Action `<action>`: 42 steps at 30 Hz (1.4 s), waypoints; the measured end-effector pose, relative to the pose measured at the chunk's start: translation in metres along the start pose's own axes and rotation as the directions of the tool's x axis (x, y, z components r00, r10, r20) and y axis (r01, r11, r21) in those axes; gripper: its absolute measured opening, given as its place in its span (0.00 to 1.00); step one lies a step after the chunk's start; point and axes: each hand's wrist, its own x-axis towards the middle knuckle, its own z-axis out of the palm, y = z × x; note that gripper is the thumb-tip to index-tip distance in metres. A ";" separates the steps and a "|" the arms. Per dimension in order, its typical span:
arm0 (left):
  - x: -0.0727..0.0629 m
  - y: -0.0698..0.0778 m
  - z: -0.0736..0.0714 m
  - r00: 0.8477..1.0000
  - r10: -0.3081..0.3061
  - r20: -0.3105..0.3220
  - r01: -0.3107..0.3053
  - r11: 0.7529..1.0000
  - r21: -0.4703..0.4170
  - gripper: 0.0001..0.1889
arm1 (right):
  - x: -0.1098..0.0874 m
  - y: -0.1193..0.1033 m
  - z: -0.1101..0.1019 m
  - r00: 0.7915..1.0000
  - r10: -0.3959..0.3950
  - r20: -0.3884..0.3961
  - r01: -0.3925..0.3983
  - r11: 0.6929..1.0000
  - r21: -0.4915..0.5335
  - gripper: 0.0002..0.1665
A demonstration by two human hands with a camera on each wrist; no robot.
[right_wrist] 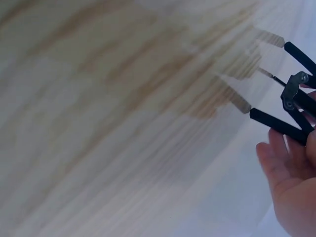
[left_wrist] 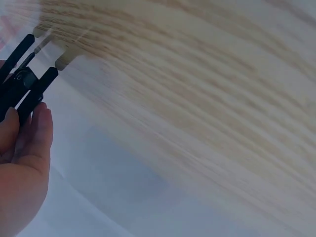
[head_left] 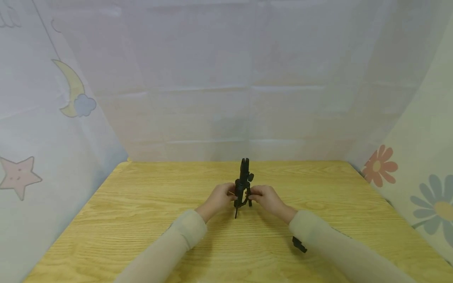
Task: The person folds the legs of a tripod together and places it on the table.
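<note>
A small black tripod stands upright between the two hands in the head view, its legs partly spread and a knob on its right side. My left hand holds a leg on the left, thumb and fingers on either side of it. On the opposite side my right hand pinches another leg. In the left wrist view, the thumb and fingers of that hand grip a black leg. The right wrist view has the leg between thumb and fingers, beside a hinged brace; the leg ends are close over the tabletop.
A small black part lies on the wood-grain table beside the right sleeve, which partly covers it. Behind the table hangs a pale creased backdrop. Side sheets carry a moon, a star and flowers.
</note>
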 end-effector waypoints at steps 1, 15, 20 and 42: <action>0.000 0.000 0.000 1.000 0.002 -0.002 -0.002 1.000 0.006 0.10 | 0.000 -0.001 0.001 1.000 0.014 -0.015 -0.014 1.000 0.002 0.08; 0.001 -0.002 0.001 0.999 0.023 -0.026 -0.019 0.990 0.137 0.07 | -0.003 -0.016 0.024 0.948 0.272 -0.162 -0.257 0.960 0.110 0.09; -0.001 -0.002 0.003 0.996 0.063 -0.059 -0.051 0.982 0.184 0.10 | -0.003 -0.020 0.030 0.944 0.284 -0.170 -0.258 0.953 0.157 0.12; 0.000 0.000 0.010 0.994 0.058 -0.096 -0.035 0.973 0.226 0.06 | 0.001 -0.017 0.030 0.929 0.346 -0.134 -0.302 0.914 0.270 0.10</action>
